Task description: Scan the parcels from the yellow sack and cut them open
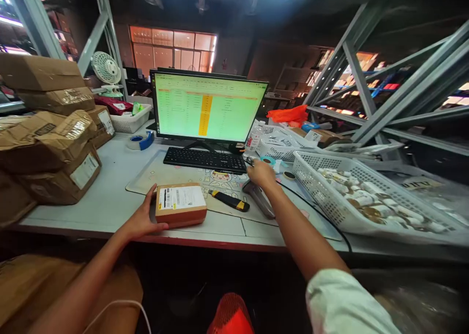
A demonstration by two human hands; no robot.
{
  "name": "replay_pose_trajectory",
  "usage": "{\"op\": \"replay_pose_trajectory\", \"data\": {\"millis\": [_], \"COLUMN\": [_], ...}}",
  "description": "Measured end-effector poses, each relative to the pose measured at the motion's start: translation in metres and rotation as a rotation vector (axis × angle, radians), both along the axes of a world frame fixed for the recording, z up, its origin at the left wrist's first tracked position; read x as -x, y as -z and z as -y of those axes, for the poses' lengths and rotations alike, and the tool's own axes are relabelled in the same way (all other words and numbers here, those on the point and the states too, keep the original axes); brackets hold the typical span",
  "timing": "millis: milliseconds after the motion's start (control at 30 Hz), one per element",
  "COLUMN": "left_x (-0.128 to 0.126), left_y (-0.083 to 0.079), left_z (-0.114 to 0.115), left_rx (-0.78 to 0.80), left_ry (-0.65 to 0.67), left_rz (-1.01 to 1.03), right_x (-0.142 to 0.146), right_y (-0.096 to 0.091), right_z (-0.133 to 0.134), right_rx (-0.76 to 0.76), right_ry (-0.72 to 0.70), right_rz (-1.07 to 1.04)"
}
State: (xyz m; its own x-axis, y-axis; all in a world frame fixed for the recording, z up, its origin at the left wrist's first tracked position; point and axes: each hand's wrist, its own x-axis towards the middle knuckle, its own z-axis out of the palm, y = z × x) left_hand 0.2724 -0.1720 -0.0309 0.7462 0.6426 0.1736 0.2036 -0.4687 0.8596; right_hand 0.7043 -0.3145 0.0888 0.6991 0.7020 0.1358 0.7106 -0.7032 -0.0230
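Observation:
My left hand (141, 219) grips the left end of a small cardboard box (186, 217), its thumb along the front and its fingers at the back corner. A white printed label lies on the box's top. My right hand (262, 174) reaches to the right end of the black keyboard (205, 159), fingers closed around a small dark thing I cannot make out. Below that wrist lies a grey barcode scanner (259, 199), partly hidden by my forearm. Between box and scanner rests a black and yellow utility knife (230, 200).
A lit monitor (210, 107) stands behind the keyboard. Taped cardboard boxes (54, 168) are stacked at left, near a blue tape dispenser (141, 141). On the right, a white basket (326, 197) holds many small rolls. A black cable (322, 212) crosses the desk mat.

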Motion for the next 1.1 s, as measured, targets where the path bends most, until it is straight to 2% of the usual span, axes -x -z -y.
{"op": "replay_pose_trajectory", "data": {"millis": [100, 233, 433, 633, 733, 867, 1000, 1100], "left_x": [0.003, 0.005, 0.003, 0.003, 0.004, 0.003, -0.011, -0.025], "left_y": [0.0, 0.003, 0.004, -0.001, -0.005, -0.023, -0.054, -0.068], "left_z": [-0.001, -0.004, -0.005, -0.004, -0.004, -0.009, -0.025, -0.037], "left_rx": [-0.021, -0.043, -0.018, 0.074, 0.161, 0.315, 0.43, 0.406], "left_ry": [-0.014, -0.013, 0.004, -0.014, -0.008, -0.036, -0.062, -0.149], "left_rz": [0.012, 0.023, 0.059, 0.06, 0.169, 0.28, 0.087, -0.015], "right_x": [-0.005, -0.008, -0.011, 0.005, 0.026, 0.058, 0.077, 0.082], "right_y": [0.009, 0.028, 0.038, 0.027, 0.019, 0.025, 0.038, 0.038], "right_z": [-0.044, -0.079, -0.095, -0.105, -0.093, -0.049, -0.008, 0.0], "right_rx": [0.071, 0.131, 0.175, 0.214, 0.253, 0.316, 0.238, 0.117], "right_ry": [-0.145, -0.152, -0.137, -0.198, -0.31, -0.483, -0.499, -0.48], "right_rz": [-0.083, -0.125, -0.132, -0.152, -0.193, -0.272, -0.266, -0.299]}}
